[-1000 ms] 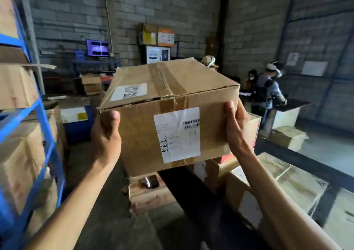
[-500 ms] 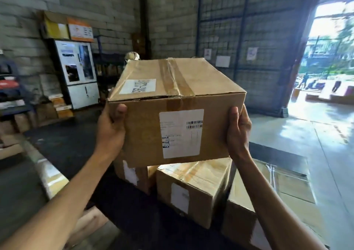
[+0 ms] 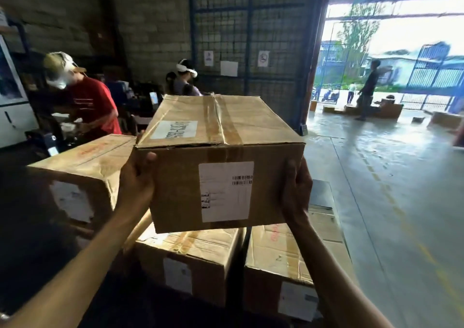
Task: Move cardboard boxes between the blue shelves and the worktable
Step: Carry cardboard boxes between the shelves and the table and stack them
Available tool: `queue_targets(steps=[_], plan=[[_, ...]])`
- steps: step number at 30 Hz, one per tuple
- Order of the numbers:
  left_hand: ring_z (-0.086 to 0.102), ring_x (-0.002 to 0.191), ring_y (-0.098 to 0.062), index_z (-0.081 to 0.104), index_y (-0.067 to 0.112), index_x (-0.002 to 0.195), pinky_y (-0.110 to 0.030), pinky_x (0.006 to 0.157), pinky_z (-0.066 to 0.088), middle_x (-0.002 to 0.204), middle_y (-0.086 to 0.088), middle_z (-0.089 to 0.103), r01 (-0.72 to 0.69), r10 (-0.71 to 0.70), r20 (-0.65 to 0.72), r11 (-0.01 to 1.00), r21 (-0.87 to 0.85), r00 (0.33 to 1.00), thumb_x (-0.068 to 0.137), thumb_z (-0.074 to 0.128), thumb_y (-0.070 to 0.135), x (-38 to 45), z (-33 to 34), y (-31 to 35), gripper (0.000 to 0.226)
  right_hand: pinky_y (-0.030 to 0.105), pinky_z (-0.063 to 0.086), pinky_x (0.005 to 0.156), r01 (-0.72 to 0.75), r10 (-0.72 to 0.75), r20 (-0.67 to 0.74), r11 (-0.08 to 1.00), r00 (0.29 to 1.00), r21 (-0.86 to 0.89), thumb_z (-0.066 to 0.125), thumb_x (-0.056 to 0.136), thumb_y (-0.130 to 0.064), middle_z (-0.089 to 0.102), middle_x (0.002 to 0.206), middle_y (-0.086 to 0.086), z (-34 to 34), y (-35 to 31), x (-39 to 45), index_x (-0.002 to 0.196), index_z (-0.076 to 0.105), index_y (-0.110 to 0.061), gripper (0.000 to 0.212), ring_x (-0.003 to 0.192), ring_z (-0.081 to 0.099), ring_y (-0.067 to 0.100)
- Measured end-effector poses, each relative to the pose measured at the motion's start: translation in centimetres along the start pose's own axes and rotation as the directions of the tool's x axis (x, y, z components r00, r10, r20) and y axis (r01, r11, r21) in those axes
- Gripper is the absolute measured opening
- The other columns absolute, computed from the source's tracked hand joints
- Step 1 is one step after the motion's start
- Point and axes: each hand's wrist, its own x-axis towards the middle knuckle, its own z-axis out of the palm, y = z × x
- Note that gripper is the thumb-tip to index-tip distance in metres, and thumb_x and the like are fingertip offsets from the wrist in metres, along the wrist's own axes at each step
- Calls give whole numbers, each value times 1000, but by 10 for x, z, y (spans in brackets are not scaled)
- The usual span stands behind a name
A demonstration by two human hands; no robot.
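We are holding a taped cardboard box (image 3: pixel 218 161) up in the air with both hands, one on each side. Our left hand (image 3: pixel 136 182) is gripping the box's left side, thumb lying on the front face near the top edge, fingers wrapping round the side out of sight. Our right hand (image 3: pixel 297 189) is gripping the right side the same way, thumb on the front face, fingers hidden behind the corner. The held box is tilting slightly, its top showing brown tape down the middle and a white label (image 3: pixel 173 129) on the left flap. A bigger white shipping label (image 3: pixel 226 190) with a barcode is sitting on the front face.

The box is hanging above other boxes, not touching them as far as we are seeing. Directly under it a lower box (image 3: pixel 187 260) is resting with a small white sticker on its front. Just beside that, to the right, another box (image 3: pixel 286 270) is sitting with red print on top and a white sticker low on the front. To the left a third box (image 3: pixel 80 174) is standing higher, its crumpled near corner close to our left wrist. What these boxes are resting on is too dark to tell.

Behind, a person in a red shirt (image 3: pixel 93 104) is bending over something, and another person wearing a white headset (image 3: pixel 185 76) is standing by the wire mesh wall (image 3: pixel 251 26). Far right, the open doorway (image 3: pixel 391 51) is showing bright daylight and someone standing on the concrete floor (image 3: pixel 389 189).
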Motion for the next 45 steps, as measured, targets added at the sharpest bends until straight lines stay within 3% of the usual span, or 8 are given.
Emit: queue_targets(steps=[5, 13, 18, 22, 28, 30, 37, 45], plan=[[56, 82, 12, 54, 25, 92, -5, 71, 42, 92, 13, 60, 25, -24, 36, 999, -22, 999, 102, 36, 3, 6, 10, -29, 31, 13, 53, 85, -45, 42, -51, 997, 998, -58, 39, 85, -80, 66, 112, -30, 2, 15, -19, 137, 54, -19, 82, 106, 64, -3], [54, 120, -18, 58, 10, 123, -34, 102, 41, 125, -7, 61, 47, -39, 159, 998, -50, 987, 103, 37, 37, 20, -22, -93, 40, 15, 51, 85, -123, 102, -142, 981, 985, -148, 38, 82, -84, 66, 114, -29, 41, 37, -63, 141, 53, -18, 90, 106, 63, -7], [54, 112, -18, 60, 5, 120, -6, 84, 43, 120, -8, 61, 83, -70, 200, 995, -58, 977, 104, 37, 28, 24, -36, -118, 36, 10, 46, 81, -151, 119, -190, 975, 975, -163, 41, 88, -72, 68, 118, -5, 66, 53, -96, 137, 56, -9, 82, 101, 59, -15], [50, 130, -20, 53, 9, 136, -39, 110, 41, 136, -7, 58, 55, -48, 219, 998, -27, 975, 97, 35, 57, 36, -45, -158, 64, 30, 46, 95, -213, 149, -261, 948, 954, -237, 32, 87, -76, 63, 133, 3, 83, 68, -115, 143, 50, -15, 85, 117, 58, 14], [47, 130, -15, 53, 9, 135, -29, 111, 36, 136, -6, 55, 75, -67, 249, 997, -24, 966, 104, 31, 41, 51, -49, -188, 50, -6, 30, 87, -219, 147, -262, 937, 954, -272, 34, 100, -38, 47, 133, -20, 109, 74, -126, 149, 39, -20, 53, 114, 41, -21], [45, 127, -8, 52, 9, 135, -12, 105, 32, 133, -1, 51, 80, -72, 230, 996, -26, 971, 106, 30, 29, 54, -52, -195, 43, -1, 32, 97, -231, 173, -238, 943, 956, -241, 34, 101, -41, 47, 138, -20, 118, 79, -131, 148, 37, -28, 48, 124, 41, -16], [45, 132, -28, 52, 1, 133, -39, 113, 32, 137, -18, 54, 278, -269, 139, 959, -51, 953, 104, 29, 38, 46, -48, -228, 52, 46, 28, 121, -265, 241, -132, 940, 961, -213, 38, 90, -75, 41, 156, -6, 124, 102, -150, 154, 34, -23, 82, 145, 35, 8], [41, 121, -9, 47, 4, 138, -15, 97, 28, 131, -3, 50, 354, -329, 172, 925, -142, 929, 105, 29, 31, 41, -43, -224, 46, 36, 24, 122, -274, 252, -115, 925, 961, -264, 33, 85, -84, 38, 158, -4, 122, 102, -153, 155, 32, -20, 94, 146, 32, 5]])
